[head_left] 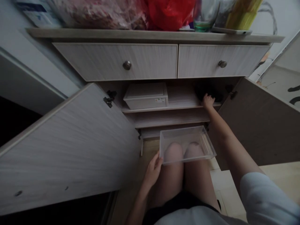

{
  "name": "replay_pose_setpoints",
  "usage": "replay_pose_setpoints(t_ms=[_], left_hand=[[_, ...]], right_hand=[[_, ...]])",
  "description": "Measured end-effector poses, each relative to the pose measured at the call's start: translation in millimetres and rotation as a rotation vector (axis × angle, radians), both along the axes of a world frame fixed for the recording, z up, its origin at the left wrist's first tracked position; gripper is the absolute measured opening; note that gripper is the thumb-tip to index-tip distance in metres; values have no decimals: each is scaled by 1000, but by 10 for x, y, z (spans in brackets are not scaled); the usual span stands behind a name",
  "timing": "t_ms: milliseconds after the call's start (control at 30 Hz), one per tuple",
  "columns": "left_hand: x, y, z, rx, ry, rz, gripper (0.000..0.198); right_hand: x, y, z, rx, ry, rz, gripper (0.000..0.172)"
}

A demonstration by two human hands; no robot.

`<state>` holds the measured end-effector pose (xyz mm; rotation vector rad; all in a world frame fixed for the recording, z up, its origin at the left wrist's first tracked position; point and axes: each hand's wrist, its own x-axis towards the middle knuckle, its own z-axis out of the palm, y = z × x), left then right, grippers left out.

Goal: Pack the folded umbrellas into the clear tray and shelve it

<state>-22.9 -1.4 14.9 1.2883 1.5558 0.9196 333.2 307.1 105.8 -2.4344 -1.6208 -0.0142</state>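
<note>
A clear plastic drawer bin [187, 145] rests over my knees, its see-through walls showing the legs beneath. My left hand [153, 167] grips the bin's left side, thumb on the near corner. Inside the open cabinet, my right hand [208, 101] reaches to the right end of the upper shelf [179, 97]. Its fingers are bent against a dark, soft-looking bundle [205, 90], whose kind is lost in shadow. On that shelf's left side sits a white lidded storage box [146, 95] with a small label.
Both cabinet doors stand open, the left door [77, 143] and the right door [260, 125] flanking my arms. Above are two closed drawers [117, 61] with round knobs. The countertop [154, 35] carries a red plastic bag [171, 12], a glass jar [206, 15] and other bags.
</note>
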Motion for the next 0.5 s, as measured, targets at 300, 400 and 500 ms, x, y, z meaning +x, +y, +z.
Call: replay_pose_setpoints(t_ms=[300,400,500], left_hand=[[53,-68,109,-143,-297,29,61],[53,-85,115,-155,-321,22,61],[68,-91,136,-152,-327,6,61]], right_hand=[[232,-567,79,230,364,90,51],[310,-1019,175,299,586,285,48],[371,-1569,314,246,695,539,48]])
